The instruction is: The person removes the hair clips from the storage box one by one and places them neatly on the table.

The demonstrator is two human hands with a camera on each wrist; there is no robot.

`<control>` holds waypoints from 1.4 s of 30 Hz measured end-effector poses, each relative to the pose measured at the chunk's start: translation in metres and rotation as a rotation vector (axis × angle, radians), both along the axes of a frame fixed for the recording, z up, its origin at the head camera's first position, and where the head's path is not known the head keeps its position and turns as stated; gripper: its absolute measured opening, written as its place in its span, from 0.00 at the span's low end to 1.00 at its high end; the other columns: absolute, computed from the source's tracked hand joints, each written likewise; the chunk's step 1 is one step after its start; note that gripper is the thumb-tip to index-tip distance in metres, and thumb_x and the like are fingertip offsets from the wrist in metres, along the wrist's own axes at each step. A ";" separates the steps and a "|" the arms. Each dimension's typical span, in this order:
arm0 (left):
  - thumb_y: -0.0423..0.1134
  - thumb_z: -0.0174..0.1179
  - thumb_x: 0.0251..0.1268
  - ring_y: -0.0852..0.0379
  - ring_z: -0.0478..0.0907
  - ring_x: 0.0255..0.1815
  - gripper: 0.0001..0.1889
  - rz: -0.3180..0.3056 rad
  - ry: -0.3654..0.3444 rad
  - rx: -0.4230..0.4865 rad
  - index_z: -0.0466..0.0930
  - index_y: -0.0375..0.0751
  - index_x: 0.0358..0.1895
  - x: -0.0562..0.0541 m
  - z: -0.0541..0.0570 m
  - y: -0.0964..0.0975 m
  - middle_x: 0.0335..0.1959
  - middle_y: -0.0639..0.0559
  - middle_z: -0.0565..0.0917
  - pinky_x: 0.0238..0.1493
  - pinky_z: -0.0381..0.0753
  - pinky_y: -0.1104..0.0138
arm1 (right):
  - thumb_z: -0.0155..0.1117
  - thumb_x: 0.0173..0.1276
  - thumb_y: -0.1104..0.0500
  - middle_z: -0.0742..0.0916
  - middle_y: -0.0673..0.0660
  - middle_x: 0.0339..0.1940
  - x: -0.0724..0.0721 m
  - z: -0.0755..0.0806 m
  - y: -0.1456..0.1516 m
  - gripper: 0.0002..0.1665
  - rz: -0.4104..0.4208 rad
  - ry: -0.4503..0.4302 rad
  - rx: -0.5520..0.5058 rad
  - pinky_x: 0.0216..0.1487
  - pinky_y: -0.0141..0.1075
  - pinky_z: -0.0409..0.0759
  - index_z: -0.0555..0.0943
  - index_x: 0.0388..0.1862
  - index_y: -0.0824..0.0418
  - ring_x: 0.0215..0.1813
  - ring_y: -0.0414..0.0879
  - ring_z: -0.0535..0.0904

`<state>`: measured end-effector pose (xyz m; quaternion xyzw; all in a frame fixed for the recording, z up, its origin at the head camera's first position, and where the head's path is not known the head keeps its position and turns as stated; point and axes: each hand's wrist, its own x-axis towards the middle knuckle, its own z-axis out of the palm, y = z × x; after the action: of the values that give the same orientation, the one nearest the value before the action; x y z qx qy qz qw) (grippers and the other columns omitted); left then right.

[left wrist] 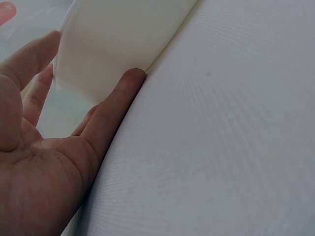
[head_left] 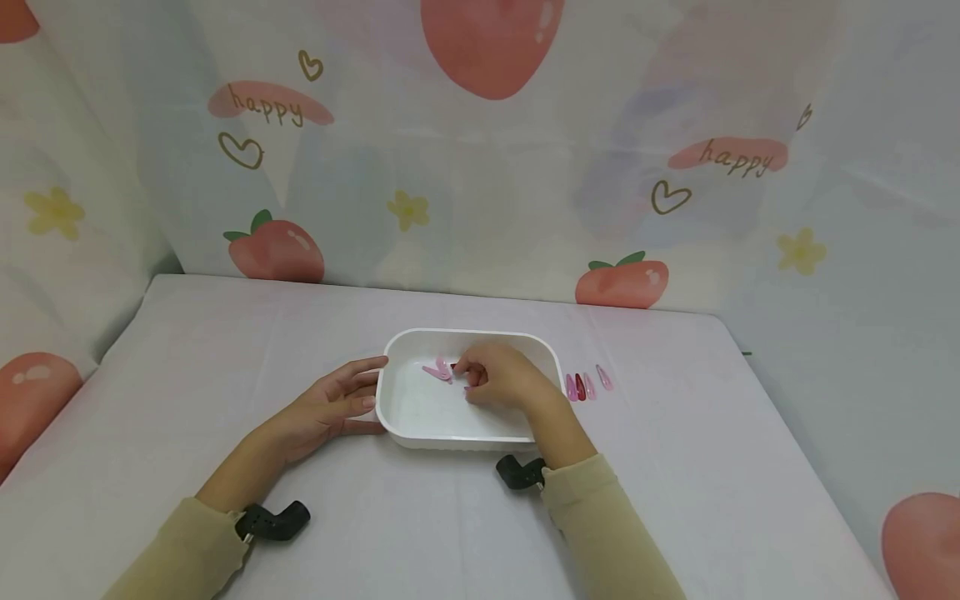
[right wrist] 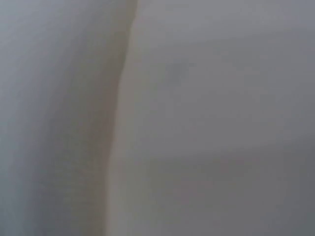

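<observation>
A white tray (head_left: 442, 425) stands on the cloth in the head view. My left hand (head_left: 330, 408) is at its left end, fingers spread and mostly straight. In the left wrist view, fingertips touch the outer wall of the tray (left wrist: 113, 44). Over the tray's inside is my right hand (head_left: 498, 375), palm down with bent fingers. Pink hair clips (head_left: 438, 370) lie just left of its fingertips, with a dark red bit (head_left: 453, 366) showing at the index finger and a pink bit by the thumb. Whether the fingers pinch a clip, I cannot tell.
Right of the tray, several hair clips lie on the cloth: a dark red one (head_left: 580, 387) among pink ones, and a pink clip (head_left: 604, 377) a little apart. A printed curtain (head_left: 487, 208) rises behind the table's back edge. The right wrist view is blurred, showing pale surfaces.
</observation>
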<state>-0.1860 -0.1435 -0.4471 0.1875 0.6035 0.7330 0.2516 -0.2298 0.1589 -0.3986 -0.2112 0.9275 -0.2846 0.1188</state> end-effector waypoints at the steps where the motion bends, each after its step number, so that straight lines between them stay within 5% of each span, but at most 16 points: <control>1: 0.31 0.56 0.73 0.45 0.72 0.68 0.35 -0.001 0.000 0.002 0.52 0.44 0.79 0.000 0.000 0.000 0.77 0.33 0.55 0.58 0.81 0.46 | 0.73 0.58 0.66 0.81 0.49 0.27 0.000 0.000 0.000 0.13 0.004 0.007 0.010 0.38 0.32 0.75 0.85 0.43 0.57 0.33 0.42 0.74; 14: 0.31 0.54 0.74 0.44 0.71 0.69 0.34 0.007 0.005 -0.025 0.53 0.46 0.79 0.001 0.001 0.001 0.77 0.35 0.56 0.58 0.81 0.46 | 0.65 0.67 0.65 0.85 0.48 0.35 -0.001 0.004 0.005 0.11 -0.014 0.089 -0.077 0.47 0.35 0.78 0.86 0.45 0.54 0.40 0.44 0.77; 28: 0.30 0.54 0.74 0.46 0.73 0.67 0.33 0.001 0.001 -0.012 0.54 0.47 0.78 0.001 0.000 0.000 0.77 0.34 0.55 0.59 0.80 0.47 | 0.63 0.71 0.63 0.84 0.67 0.43 0.003 0.033 0.022 0.16 -0.116 -0.147 -0.554 0.48 0.44 0.88 0.80 0.56 0.66 0.42 0.57 0.87; 42: 0.31 0.54 0.74 0.44 0.71 0.69 0.34 0.003 0.005 -0.029 0.51 0.44 0.79 0.001 0.001 0.000 0.77 0.35 0.55 0.58 0.80 0.47 | 0.63 0.71 0.64 0.82 0.73 0.49 0.006 0.042 0.026 0.15 -0.129 -0.158 -0.629 0.44 0.39 0.88 0.82 0.55 0.63 0.48 0.67 0.82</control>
<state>-0.1846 -0.1432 -0.4458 0.1849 0.6149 0.7241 0.2518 -0.2234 0.1852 -0.3563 -0.1554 0.7935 -0.5796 0.1010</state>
